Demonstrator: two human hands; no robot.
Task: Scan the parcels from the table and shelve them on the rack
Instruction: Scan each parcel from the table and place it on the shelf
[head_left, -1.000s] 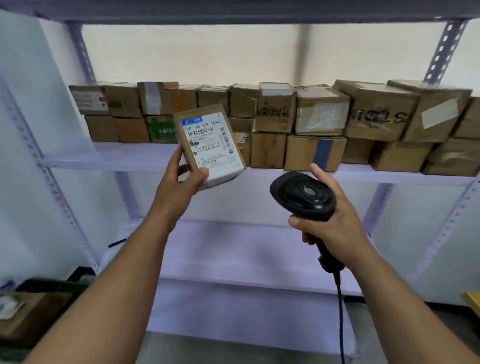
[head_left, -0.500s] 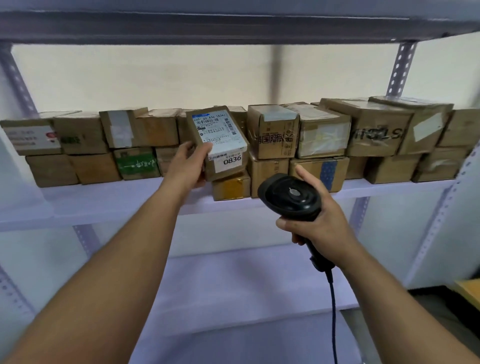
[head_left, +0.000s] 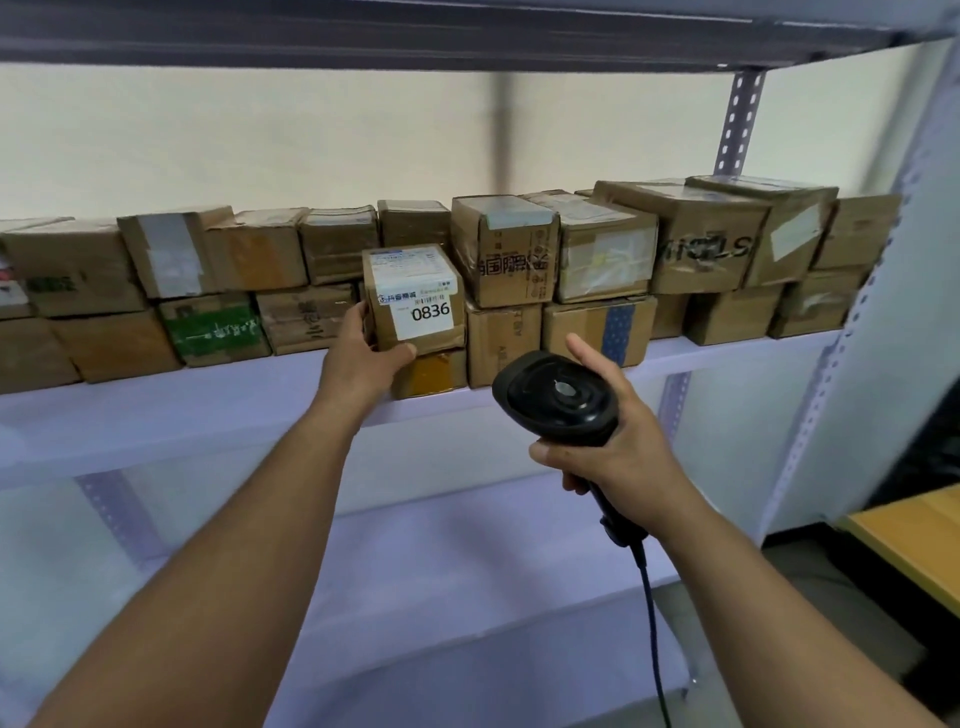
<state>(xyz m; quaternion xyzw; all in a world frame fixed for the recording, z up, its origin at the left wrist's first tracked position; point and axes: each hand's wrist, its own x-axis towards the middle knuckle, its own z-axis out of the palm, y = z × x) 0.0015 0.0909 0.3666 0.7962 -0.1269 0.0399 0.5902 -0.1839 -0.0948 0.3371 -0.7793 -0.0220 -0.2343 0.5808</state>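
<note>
The left hand (head_left: 363, 358) gripped the parcel labelled 0836 (head_left: 415, 296) from its left side; it seemed to sit on an orange-taped box (head_left: 431, 371) on the rack shelf (head_left: 208, 410), directly ahead. The right hand (head_left: 618, 452), lower and nearer, clasped the barcode scanner (head_left: 556, 397).

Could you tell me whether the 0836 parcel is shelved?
On the rack: the parcel rests atop a yellowish box, left hand gripping it.

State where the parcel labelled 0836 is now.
Head view, centre: the 0836 parcel is held by the left hand directly above a small yellow-taped box on the rack shelf.
</note>
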